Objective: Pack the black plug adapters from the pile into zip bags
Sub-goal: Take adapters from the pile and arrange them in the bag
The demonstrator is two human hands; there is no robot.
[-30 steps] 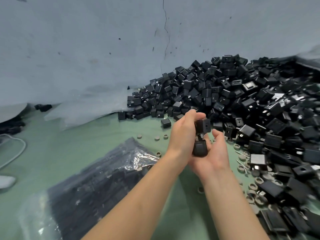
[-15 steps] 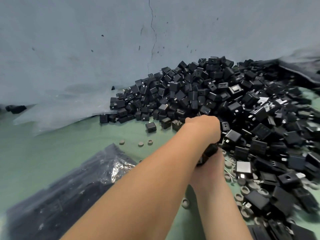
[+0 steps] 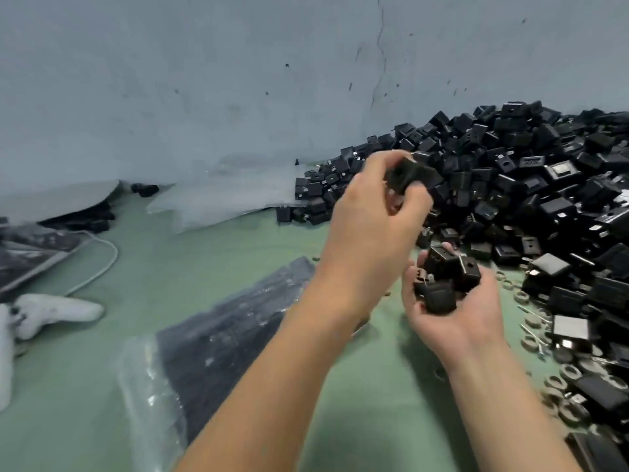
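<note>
Left hand (image 3: 371, 219) raised, grip pinching one adapter (image 3: 408, 175), right hand (image 3: 452, 301) palm-up, cupping several adapters (image 3: 446, 277)

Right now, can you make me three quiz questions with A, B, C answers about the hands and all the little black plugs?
1. Where is the big pile of plug adapters?
A. On the right, against the wall
B. At the far left
C. Inside a box

2. What colour is the table top?
A. Red
B. Pale green
C. Yellow

3. What is the right hand doing?
A. Lying flat and empty
B. Cupping several adapters
C. Holding the white cable

Answers:
1. A, the heap rises on the right side up to the grey wall.
2. B, the bare surface between the bags is pale green.
3. B, the black adapters in the palm sit in its curled fingers, while the left hand pinches another adapter above.
</note>
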